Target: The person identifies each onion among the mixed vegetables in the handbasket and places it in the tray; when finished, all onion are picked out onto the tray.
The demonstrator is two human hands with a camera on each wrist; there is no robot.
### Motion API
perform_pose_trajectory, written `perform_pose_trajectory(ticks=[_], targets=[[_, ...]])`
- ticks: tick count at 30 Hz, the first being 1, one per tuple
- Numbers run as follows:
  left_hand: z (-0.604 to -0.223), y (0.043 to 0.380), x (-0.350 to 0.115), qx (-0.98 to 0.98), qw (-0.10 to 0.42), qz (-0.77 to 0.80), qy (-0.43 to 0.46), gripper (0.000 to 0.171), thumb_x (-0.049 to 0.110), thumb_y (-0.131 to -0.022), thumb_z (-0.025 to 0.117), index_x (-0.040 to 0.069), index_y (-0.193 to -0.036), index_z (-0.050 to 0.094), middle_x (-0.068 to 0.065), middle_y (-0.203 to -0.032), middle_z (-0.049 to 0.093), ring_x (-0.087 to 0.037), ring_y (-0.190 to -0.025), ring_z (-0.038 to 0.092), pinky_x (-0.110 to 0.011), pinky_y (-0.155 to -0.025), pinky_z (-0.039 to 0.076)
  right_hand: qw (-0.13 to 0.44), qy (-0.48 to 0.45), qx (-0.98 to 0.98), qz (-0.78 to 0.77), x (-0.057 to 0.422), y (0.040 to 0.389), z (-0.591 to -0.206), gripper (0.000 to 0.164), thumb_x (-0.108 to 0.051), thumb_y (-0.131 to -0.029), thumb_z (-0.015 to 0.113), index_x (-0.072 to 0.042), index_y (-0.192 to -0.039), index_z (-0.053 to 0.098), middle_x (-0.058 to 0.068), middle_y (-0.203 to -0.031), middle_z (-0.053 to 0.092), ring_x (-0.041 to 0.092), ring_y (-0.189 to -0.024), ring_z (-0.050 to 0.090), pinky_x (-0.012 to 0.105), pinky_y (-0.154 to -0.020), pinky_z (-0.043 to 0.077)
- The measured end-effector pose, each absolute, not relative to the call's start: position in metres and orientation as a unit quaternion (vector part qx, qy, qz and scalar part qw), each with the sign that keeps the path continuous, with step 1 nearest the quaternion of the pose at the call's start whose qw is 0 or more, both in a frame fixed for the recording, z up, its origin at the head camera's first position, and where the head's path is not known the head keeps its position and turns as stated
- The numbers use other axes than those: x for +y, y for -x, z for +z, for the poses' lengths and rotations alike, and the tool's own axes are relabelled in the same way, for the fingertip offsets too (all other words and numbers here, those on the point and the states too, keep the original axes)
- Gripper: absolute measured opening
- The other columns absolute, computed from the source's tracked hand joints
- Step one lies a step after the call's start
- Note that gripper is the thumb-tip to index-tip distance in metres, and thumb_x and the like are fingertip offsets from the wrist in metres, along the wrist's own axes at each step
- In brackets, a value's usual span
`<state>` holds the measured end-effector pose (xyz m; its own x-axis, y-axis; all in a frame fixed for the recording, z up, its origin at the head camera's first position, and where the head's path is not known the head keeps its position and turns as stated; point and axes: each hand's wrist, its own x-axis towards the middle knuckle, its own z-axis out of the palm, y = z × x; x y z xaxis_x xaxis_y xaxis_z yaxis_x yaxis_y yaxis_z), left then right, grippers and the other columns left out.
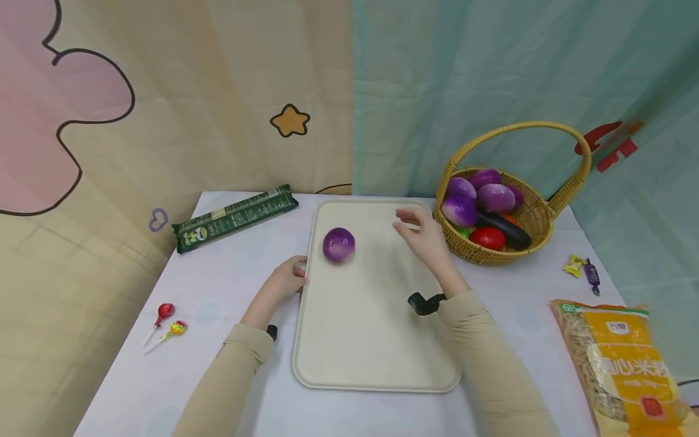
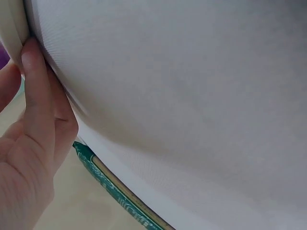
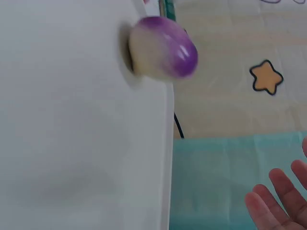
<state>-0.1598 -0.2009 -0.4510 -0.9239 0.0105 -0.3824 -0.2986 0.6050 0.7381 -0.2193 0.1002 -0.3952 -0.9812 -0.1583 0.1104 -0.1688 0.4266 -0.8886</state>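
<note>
A cream tray lies on the white table, with a round purple-and-white turnip on its far left part. At the tray's left edge, my left hand holds the rim; in the left wrist view its fingers meet the edge, and the thumb is partly cut off. My right hand hovers above the tray's far right part, fingers loosely bent and holding nothing. Right of it stands a wicker basket with several purple turnips, a dark eggplant and a red tomato-like vegetable.
A long green packet lies at the back left. Two lollipops are at the left. Two wrapped candies and a yellow bag of noodles lie on the right. Curtains hang behind the table.
</note>
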Motion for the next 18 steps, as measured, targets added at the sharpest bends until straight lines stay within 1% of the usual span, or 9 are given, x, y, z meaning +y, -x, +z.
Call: perform_pose_trajectory(ticks=[2,5,6,8,10,12,14,15,18], targets=[[-0.45,0.16,-0.201,0.879,0.177,0.434,0.083,0.056,-0.004,-0.092,0.057,0.0,-0.146,0.041,-0.022,-0.108,0.06,-0.021,-0.08,0.063,-0.029,-0.074,0.058,0.049,-0.08,-0.848,0.522,0.119,0.22,-0.39,0.035,-0.021,-0.096,0.064,-0.002,-0.125,0.063,0.016,-0.126,0.064,0.029,-0.117,0.061,0.041,-0.102,0.052],[-0.449,0.16,-0.201,0.878,0.18,0.436,0.083,0.056,-0.004,-0.092,0.057,-0.001,-0.146,0.041,-0.021,-0.108,0.06,-0.021,-0.082,0.062,-0.029,-0.074,0.058,0.107,-0.031,-0.852,0.512,0.147,0.221,-0.384,0.034,-0.026,-0.096,0.065,-0.003,-0.121,0.066,0.015,-0.121,0.068,0.02,-0.108,0.064,0.024,-0.095,0.053],[-0.449,0.16,-0.201,0.877,0.18,0.438,0.083,0.056,-0.004,-0.092,0.057,-0.001,-0.146,0.041,-0.021,-0.108,0.06,-0.021,-0.082,0.062,-0.028,-0.074,0.058,0.122,-0.011,-0.853,0.508,0.156,0.222,-0.383,0.035,-0.029,-0.096,0.065,-0.004,-0.12,0.066,0.014,-0.12,0.068,0.017,-0.107,0.064,0.019,-0.093,0.052],[-0.448,0.16,-0.202,0.875,0.182,0.441,0.083,0.056,-0.004,-0.092,0.057,-0.001,-0.146,0.041,-0.02,-0.107,0.059,-0.02,-0.082,0.061,-0.028,-0.074,0.058,0.136,0.03,-0.851,0.506,0.172,0.224,-0.382,0.039,-0.034,-0.095,0.064,-0.005,-0.121,0.066,0.013,-0.122,0.067,0.015,-0.108,0.063,0.016,-0.092,0.051],[-0.448,0.16,-0.202,0.874,0.183,0.443,0.083,0.057,-0.004,-0.092,0.057,-0.001,-0.146,0.041,-0.02,-0.105,0.059,-0.02,-0.082,0.06,-0.027,-0.073,0.058,0.135,0.064,-0.851,0.504,0.185,0.226,-0.382,0.045,-0.04,-0.095,0.064,-0.006,-0.124,0.064,0.013,-0.126,0.065,0.016,-0.114,0.061,0.02,-0.097,0.05],[-0.448,0.161,-0.202,0.871,0.185,0.448,0.085,0.057,-0.005,-0.092,0.058,-0.001,-0.146,0.041,-0.019,-0.105,0.059,-0.019,-0.082,0.06,-0.027,-0.074,0.058,0.126,0.086,-0.85,0.504,0.196,0.229,-0.384,0.053,-0.044,-0.093,0.064,-0.005,-0.129,0.06,0.013,-0.132,0.061,0.022,-0.123,0.057,0.03,-0.105,0.048],[-0.449,0.161,-0.203,0.869,0.188,0.451,0.084,0.057,-0.005,-0.092,0.058,-0.001,-0.146,0.041,-0.019,-0.105,0.059,-0.019,-0.082,0.06,-0.028,-0.074,0.059,0.104,0.099,-0.85,0.506,0.203,0.233,-0.387,0.062,-0.048,-0.093,0.063,-0.004,-0.136,0.053,0.015,-0.14,0.054,0.028,-0.13,0.051,0.04,-0.112,0.042],[-0.449,0.161,-0.203,0.868,0.188,0.453,0.082,0.057,-0.005,-0.092,0.058,-0.002,-0.146,0.041,-0.02,-0.104,0.058,-0.019,-0.082,0.06,-0.028,-0.074,0.059,0.09,0.102,-0.851,0.508,0.206,0.235,-0.389,0.067,-0.05,-0.092,0.062,-0.004,-0.139,0.049,0.016,-0.143,0.05,0.03,-0.133,0.048,0.043,-0.115,0.039],[-0.451,0.161,-0.204,0.862,0.19,0.462,0.084,0.057,-0.005,-0.092,0.058,-0.001,-0.146,0.041,-0.021,-0.105,0.058,-0.02,-0.083,0.061,-0.03,-0.076,0.06,0.047,0.106,-0.851,0.512,0.209,0.241,-0.395,0.08,-0.056,-0.091,0.06,-0.003,-0.148,0.036,0.02,-0.15,0.039,0.034,-0.137,0.04,0.047,-0.118,0.035]])
